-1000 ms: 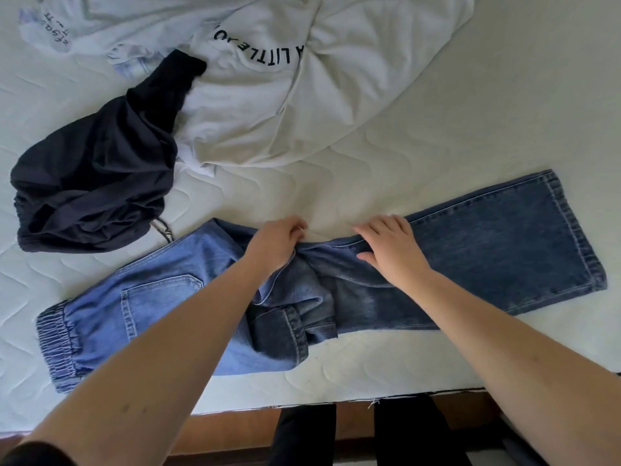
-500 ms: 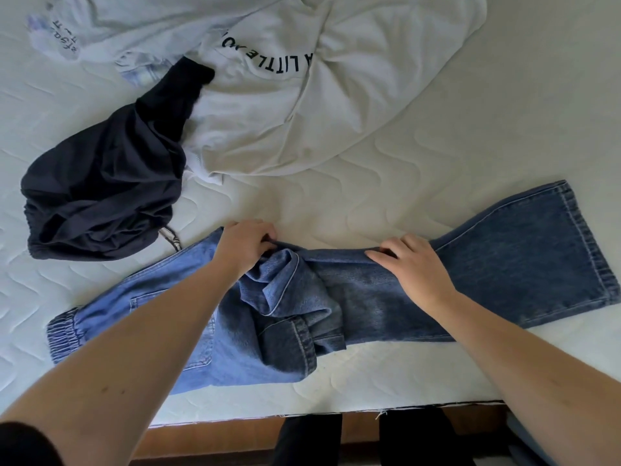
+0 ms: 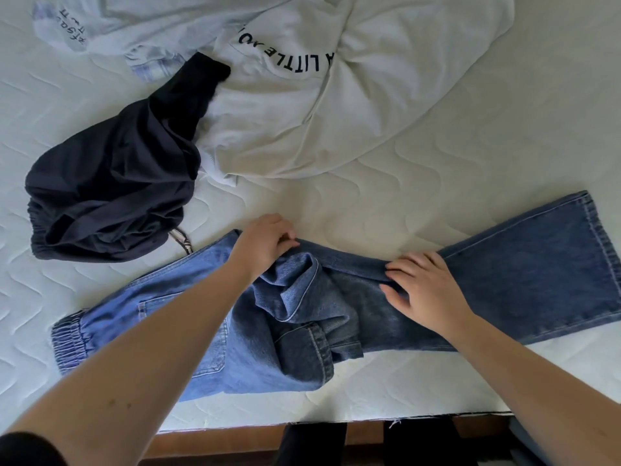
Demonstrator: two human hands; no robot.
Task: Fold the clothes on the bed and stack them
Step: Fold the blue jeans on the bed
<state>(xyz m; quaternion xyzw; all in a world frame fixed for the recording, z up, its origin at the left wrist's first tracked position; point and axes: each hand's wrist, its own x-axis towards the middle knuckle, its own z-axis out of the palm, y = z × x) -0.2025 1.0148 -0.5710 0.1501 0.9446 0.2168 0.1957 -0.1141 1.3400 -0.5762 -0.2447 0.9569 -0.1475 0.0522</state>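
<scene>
Both hands point(image 3: 265, 242) point(image 3: 425, 289) hold jeans point(image 3: 524, 264); dark garment point(image 3: 111, 193), white sweatshirt point(image 3: 336, 105) beyond.

Three garments on the quilted white mattress point(image 3: 470, 136)

Blue denim jeans point(image 3: 524, 274) lie lengthwise, bunched mid-leg; crumpled navy fabric shorts point(image 3: 111, 193) overlap a rumpled white lettered sweatshirt point(image 3: 353, 95).

The blue denim jeans point(image 3: 369, 297) across the lower middle of the frame are coarse, matt woven cloth with raised stitched seams and a gathered elastic waistband at lower left. The dark navy garment point(image 3: 111, 196) at left looks thin and smooth, with a faint sheen. A small metal clasp point(image 3: 181, 238) glints beside it. The white sweatshirt with black printed letters point(image 3: 319, 95) at top centre is soft, matt knit. The white quilted mattress point(image 3: 470, 163) has a smooth stitched surface. Brown wood point(image 3: 218, 445) shows along the bottom edge.
</scene>
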